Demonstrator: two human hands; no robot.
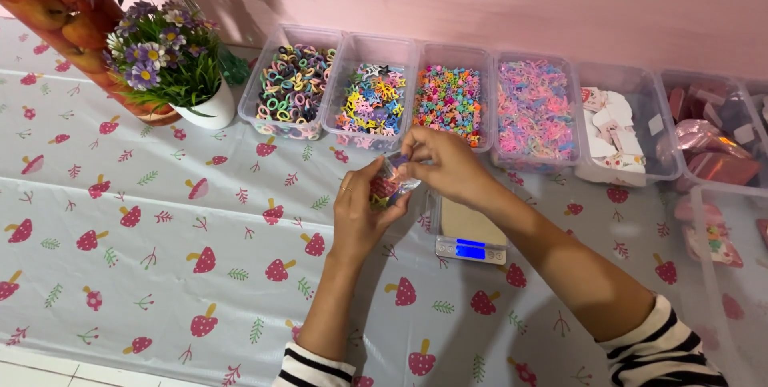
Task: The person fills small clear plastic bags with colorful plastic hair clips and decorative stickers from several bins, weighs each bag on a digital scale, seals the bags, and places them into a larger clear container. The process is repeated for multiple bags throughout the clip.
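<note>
My left hand [360,209] grips a small clear plastic bag [390,185] with colourful little pieces inside, held above the table. My right hand [445,165] pinches the bag's top edge from the right. Both hands hover just in front of a row of clear bins. A small digital scale [472,237] with a lit blue display sits on the table right below my right wrist. Both sleeves are black-and-white striped.
Along the pink wall stand clear bins: hair ties [293,83], star-shaped pieces [371,99], mixed coloured beads [450,101], pink pieces [534,109], white cards [620,127], pink pouches [716,147]. A potted flower arrangement [170,59] is at the back left. A mushroom-print tablecloth [160,235] covers the table.
</note>
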